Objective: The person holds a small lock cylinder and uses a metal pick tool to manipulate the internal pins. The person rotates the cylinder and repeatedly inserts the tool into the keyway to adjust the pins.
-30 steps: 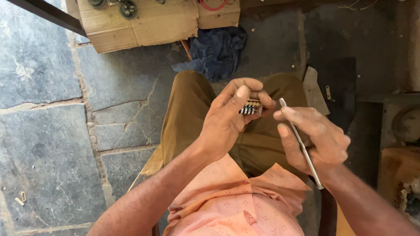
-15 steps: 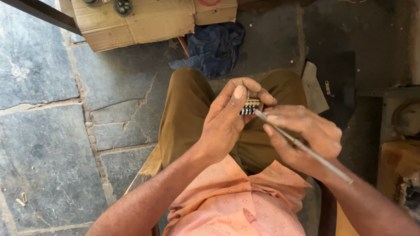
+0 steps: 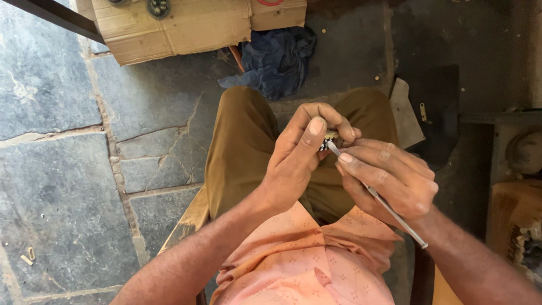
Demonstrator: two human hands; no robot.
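Note:
My left hand (image 3: 302,158) is closed around a small metal part (image 3: 331,136) with a row of brass-coloured pins, held above my lap. Only a corner of the part shows between the fingers. My right hand (image 3: 389,178) pinches a thin silver metal tool (image 3: 389,208) like a pen. The tool's tip touches the part at the fingertips of my left hand; its back end sticks out past my right wrist. I sit on a wooden seat (image 3: 189,220) in brown trousers and a peach shirt.
A stone slab floor (image 3: 68,186) lies to the left. A cardboard box (image 3: 186,25) with small round parts on it stands at the top, a dark blue cloth (image 3: 276,56) beside it. Another carton (image 3: 516,226) sits at the right edge.
My right hand swung the thin tool from pointing up beside the part down to its face, so the tip now touches the part. My left hand stayed in place.

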